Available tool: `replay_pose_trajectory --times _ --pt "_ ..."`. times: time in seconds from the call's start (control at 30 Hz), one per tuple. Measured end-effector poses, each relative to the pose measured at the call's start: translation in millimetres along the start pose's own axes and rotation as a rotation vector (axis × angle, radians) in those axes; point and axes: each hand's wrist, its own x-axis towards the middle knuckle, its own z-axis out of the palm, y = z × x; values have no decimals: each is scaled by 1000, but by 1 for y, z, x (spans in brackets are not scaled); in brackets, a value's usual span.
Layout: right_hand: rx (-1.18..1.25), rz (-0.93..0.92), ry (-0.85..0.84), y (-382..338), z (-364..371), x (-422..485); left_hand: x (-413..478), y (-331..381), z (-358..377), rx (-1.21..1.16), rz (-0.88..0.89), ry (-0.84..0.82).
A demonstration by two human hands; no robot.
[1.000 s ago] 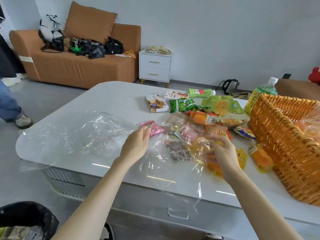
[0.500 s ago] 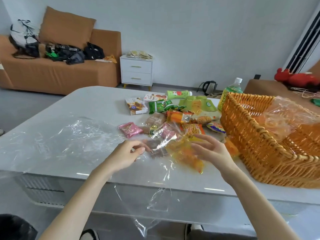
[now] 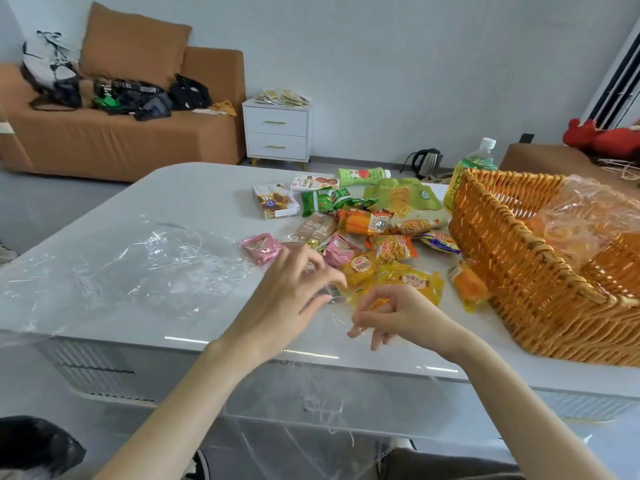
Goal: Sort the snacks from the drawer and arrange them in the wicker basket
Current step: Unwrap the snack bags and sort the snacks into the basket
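The left hand [image 3: 294,292] is pinching a dark packet [image 3: 333,292] over the worktop [image 3: 194,192]. The right hand [image 3: 394,313] is curling its fingers just beside it; whether it is holding anything cannot be told. Other snacks [image 3: 391,247] are lying beside the basket [image 3: 536,299].

A plain pale wall [image 3: 381,64] backs a brown fabric sofa [image 3: 121,143] and, just beside it, a white two-drawer cabinet [image 3: 277,133] on the smooth grey floor [image 3: 52,202], evenly lit.
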Motion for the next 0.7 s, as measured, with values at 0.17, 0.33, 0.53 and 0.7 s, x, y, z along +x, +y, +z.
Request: replay_pose_trajectory --times 0.17,0.33,0.53,0.7 --pt "-22 14 -77 -3 5 0 -24 -2 -9 -1 -27 -181" --pt "-34 -3 -161 -8 20 0 -32 -2 -13 104 -13 -153" --pt "18 -26 -242 -11 28 3 -39 -8 -19 94 -39 -182" --pt "-17 -15 -269 -11 31 4 -39 -10 -21 43 -44 -227"
